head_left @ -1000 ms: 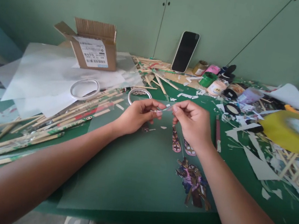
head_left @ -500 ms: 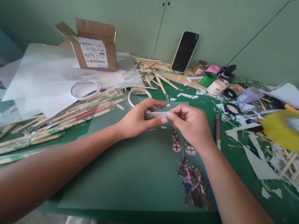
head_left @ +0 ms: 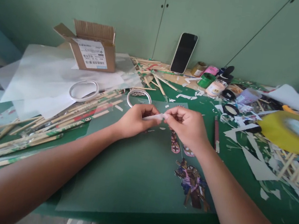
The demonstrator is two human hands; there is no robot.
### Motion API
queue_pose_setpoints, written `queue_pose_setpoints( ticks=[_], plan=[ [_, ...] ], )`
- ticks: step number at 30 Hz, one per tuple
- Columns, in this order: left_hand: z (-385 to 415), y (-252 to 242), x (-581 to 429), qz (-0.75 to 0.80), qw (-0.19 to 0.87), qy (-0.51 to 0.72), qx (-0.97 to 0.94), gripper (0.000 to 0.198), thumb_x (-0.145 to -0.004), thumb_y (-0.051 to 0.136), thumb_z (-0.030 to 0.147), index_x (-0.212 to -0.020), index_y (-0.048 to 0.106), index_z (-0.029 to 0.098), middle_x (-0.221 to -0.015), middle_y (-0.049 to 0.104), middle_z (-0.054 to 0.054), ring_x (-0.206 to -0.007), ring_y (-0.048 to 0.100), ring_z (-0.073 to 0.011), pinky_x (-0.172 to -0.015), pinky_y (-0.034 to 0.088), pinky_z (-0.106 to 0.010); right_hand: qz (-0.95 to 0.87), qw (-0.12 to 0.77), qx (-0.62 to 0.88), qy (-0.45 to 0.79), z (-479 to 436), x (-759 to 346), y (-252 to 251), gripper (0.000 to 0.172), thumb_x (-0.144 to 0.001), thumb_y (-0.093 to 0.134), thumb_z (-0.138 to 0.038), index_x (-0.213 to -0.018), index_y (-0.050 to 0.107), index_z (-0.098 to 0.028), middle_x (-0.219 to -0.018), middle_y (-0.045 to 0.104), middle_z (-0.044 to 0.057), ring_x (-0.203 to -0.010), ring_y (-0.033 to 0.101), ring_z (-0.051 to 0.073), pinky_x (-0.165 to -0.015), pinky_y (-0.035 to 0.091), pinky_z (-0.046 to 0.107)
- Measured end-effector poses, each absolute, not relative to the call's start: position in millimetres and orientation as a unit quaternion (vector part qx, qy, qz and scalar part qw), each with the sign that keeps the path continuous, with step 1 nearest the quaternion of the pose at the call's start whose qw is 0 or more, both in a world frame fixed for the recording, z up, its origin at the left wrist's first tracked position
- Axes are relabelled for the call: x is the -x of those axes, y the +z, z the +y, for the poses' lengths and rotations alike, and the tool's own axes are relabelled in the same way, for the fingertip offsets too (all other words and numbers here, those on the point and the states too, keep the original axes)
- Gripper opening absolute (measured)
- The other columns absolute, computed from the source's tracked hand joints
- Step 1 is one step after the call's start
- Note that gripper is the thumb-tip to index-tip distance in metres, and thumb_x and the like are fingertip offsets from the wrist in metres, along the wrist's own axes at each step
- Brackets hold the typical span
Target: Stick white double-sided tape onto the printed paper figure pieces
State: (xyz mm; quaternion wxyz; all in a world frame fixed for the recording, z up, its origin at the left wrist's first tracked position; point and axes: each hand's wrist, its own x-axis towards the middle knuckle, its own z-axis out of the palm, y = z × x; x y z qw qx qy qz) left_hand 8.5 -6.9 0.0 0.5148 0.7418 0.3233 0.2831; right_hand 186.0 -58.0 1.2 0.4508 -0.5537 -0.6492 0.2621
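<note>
Between my two hands, just above the table, is a narrow whitish strip [head_left: 153,117], perhaps tape or paper. My left hand [head_left: 136,120] pinches it between thumb and fingers. The fingertips of my right hand [head_left: 187,125] close on its right end, almost touching the left fingertips. Under them lies a translucent sheet [head_left: 118,181]. On its right side rests a painted cut-out figure [head_left: 192,183] in purple and brown. Two slim patterned cut-outs [head_left: 175,144] lie partly behind my right hand. A roll of white tape [head_left: 140,92] sits just beyond my left hand.
Bundled chopsticks [head_left: 62,124], white sheets and another tape roll [head_left: 84,90] lie left. Behind stand an open cardboard box [head_left: 93,53], a phone [head_left: 184,53] and paint jars [head_left: 216,87]. To the right are a craft knife [head_left: 216,133], paper scraps and a yellow tape roll [head_left: 273,130].
My left fingers have closed onto the strip, where the fingers were spread before. Both hands have come closer together, and less of the strip shows. The view has shifted slightly.
</note>
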Motion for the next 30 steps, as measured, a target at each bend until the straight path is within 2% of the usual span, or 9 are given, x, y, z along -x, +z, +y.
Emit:
queue_pose_setpoints(
  ticks=[5,11,15,17,19,24,30],
  plan=[
    [-8.3,2.9,-6.6,0.339,0.52,0.278,-0.733,0.025,-0.077,0.064,0.037,-0.081,0.062,0.013,-0.064,0.054,0.002,-0.05,0.047,-0.0073,-0.047,0.038,-0.02,-0.645,0.451,0.561,0.256,-58.6,-184.3,3.9,0.012,-0.076,0.058,-0.024,-0.072,0.066,-0.016,-0.061,0.064,0.0,-0.052,0.052,0.01,-0.051,0.038,0.024],
    [-7.4,4.7,-6.4,0.347,0.507,0.274,-0.74,0.021,-0.077,0.063,0.032,-0.083,0.066,0.013,-0.066,0.058,0.002,-0.052,0.048,-0.0073,-0.049,0.039,-0.02,-0.649,0.451,0.554,0.261,-57.6,-184.6,0.6,0.012,-0.079,0.058,-0.024,-0.079,0.066,-0.016,-0.064,0.066,0.001,-0.053,0.055,0.011,-0.051,0.042,0.024],
    [-6.4,5.1,-8.3,0.374,0.523,0.282,-0.712,0.016,-0.079,0.06,0.029,-0.079,0.063,0.013,-0.06,0.053,0.003,-0.048,0.047,-0.0072,-0.046,0.039,-0.019,-0.668,0.506,0.532,0.119,-61.8,-183.5,1.9,0.02,-0.08,0.057,-0.02,-0.099,0.064,-0.018,-0.084,0.067,0.004,-0.062,0.059,0.012,-0.056,0.047,0.025],
    [-6.0,5.5,-8.8,0.38,0.53,0.285,-0.702,0.015,-0.079,0.059,0.028,-0.078,0.063,0.013,-0.06,0.053,0.003,-0.048,0.047,-0.0067,-0.046,0.039,-0.018,-0.695,0.508,0.507,0.042,-65.3,-182.0,5.7,0.013,-0.081,0.057,-0.018,-0.091,0.066,-0.018,-0.085,0.066,0.004,-0.064,0.058,0.012,-0.057,0.047,0.026],
    [-5.8,5.8,-8.8,0.381,0.529,0.286,-0.702,0.014,-0.079,0.059,0.027,-0.078,0.063,0.013,-0.059,0.053,0.003,-0.047,0.046,-0.0062,-0.046,0.038,-0.018,-0.722,0.492,0.486,0.011,-68.0,-180.3,8.7,0.011,-0.084,0.057,-0.018,-0.082,0.068,-0.019,-0.078,0.066,0.003,-0.062,0.057,0.012,-0.056,0.046,0.026],
    [-6.8,5.9,-7.9,0.368,0.523,0.289,-0.713,0.016,-0.079,0.06,0.029,-0.076,0.063,0.014,-0.058,0.053,0.003,-0.049,0.047,-0.0064,-0.046,0.037,-0.018,-0.705,0.468,0.532,0.013,-67.4,-178.7,5.1,0.015,-0.085,0.059,-0.021,-0.084,0.073,-0.018,-0.074,0.071,0.004,-0.061,0.061,0.014,-0.058,0.047,0.027],
    [-9.3,4.8,-7.1,0.347,0.512,0.297,-0.727,0.027,-0.082,0.058,0.037,-0.073,0.064,0.013,-0.059,0.055,0.002,-0.051,0.046,-0.0072,-0.049,0.038,-0.019,-0.691,0.42,0.579,0.105,-68.6,-177.8,5.2,0.022,-0.086,0.059,-0.032,-0.089,0.077,-0.019,-0.075,0.074,0.005,-0.06,0.063,0.016,-0.057,0.046,0.028]
  ],
)
